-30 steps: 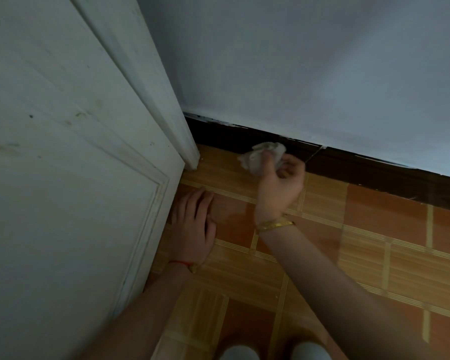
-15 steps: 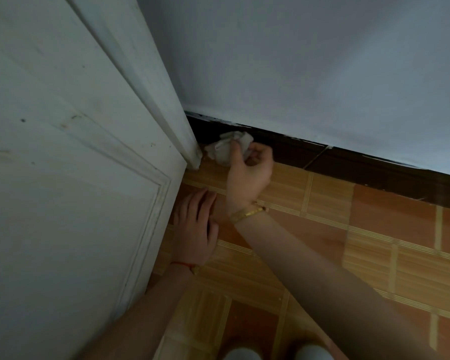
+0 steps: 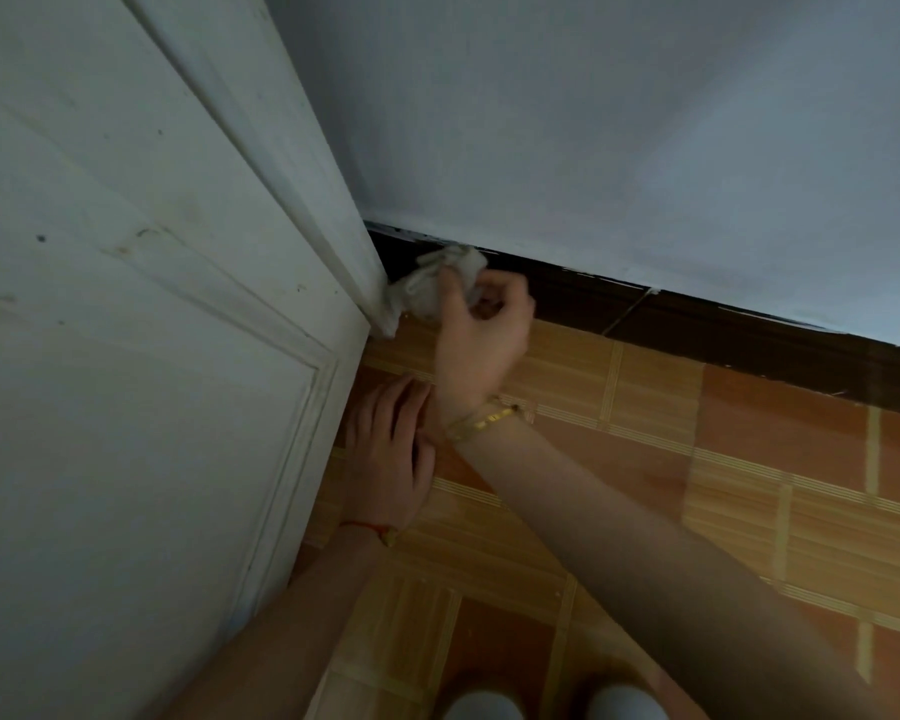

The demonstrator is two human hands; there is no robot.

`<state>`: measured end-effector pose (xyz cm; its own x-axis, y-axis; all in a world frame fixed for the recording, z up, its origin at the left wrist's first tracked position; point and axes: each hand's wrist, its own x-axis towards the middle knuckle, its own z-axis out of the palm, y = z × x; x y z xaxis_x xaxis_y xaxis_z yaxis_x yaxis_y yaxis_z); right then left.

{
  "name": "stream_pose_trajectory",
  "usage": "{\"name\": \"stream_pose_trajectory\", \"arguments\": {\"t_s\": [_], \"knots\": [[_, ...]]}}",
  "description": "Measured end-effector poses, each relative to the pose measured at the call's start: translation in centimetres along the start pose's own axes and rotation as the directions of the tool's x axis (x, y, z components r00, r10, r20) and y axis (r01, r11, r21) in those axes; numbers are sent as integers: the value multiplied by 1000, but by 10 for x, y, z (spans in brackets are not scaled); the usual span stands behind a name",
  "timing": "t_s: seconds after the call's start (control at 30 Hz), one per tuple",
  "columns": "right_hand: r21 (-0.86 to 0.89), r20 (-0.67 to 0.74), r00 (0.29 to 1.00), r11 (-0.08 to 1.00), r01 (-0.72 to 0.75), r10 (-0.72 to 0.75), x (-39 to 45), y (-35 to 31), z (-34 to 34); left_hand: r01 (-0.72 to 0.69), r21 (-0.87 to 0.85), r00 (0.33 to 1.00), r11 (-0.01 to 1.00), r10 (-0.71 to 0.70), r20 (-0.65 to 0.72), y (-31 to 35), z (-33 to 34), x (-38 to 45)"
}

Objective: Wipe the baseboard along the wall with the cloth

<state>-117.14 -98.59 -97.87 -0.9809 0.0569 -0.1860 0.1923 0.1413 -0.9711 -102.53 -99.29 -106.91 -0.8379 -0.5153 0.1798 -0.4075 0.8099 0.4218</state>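
- Down low at the corner: white cloth (image 3: 427, 291), crumpled, pressed against the dark baseboard (image 3: 697, 324) right beside the white door frame (image 3: 333, 210), lower edge touching the floor.
- Right hand (image 3: 481, 340): fingers curled and clamped on the cloth, gold bracelet (image 3: 481, 420) at the wrist.
- Left hand (image 3: 391, 459): flat on the orange tiled floor (image 3: 749, 485) beside the door (image 3: 126, 381), fingers straight and close together, red string (image 3: 367, 527) round the wrist.
- Pale wall (image 3: 619, 148) above the baseboard.

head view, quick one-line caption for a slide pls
Right hand presses a crumpled white cloth against the dark baseboard beside the door frame, left hand flat on the tiled floor.
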Motion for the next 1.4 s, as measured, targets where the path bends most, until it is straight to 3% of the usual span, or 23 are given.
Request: {"name": "stream_pose_trajectory", "arguments": {"t_s": [0.17,0.33,0.43,0.63,0.73,0.8,1.07,1.23,1.4], "knots": [[40,-17,999,999,-34,35,7,-1,-19,25,-9,999,1000,-25,27,1,0,0],[132,-223,973,991,-37,66,34,4,-78,34,-22,998,999,-32,51,0,0,-1],[127,-252,967,992,-12,44,38,7,-90,40,-22,998,999,-39,55,1,-1,0],[-37,-81,997,999,8,-11,17,17,-35,40,-6,998,999,-40,41,2,-1,0],[-56,30,999,998,-14,16,3,18,2,20,1,999,1000,-20,36,0,-2,0],[-47,33,999,999,-25,27,1,18,15,13,-3,999,1000,-13,32,0,-2,0],[17,-198,977,997,-78,80,34,27,-63,37,-22,999,999,-36,37,2,-2,-1],[28,-330,944,1000,-11,20,51,19,-121,38,-9,998,999,-37,49,3,-1,-1],[-26,-291,957,1000,-9,1,46,14,-108,80,29,995,996,-82,64,9,2,-1]]}}
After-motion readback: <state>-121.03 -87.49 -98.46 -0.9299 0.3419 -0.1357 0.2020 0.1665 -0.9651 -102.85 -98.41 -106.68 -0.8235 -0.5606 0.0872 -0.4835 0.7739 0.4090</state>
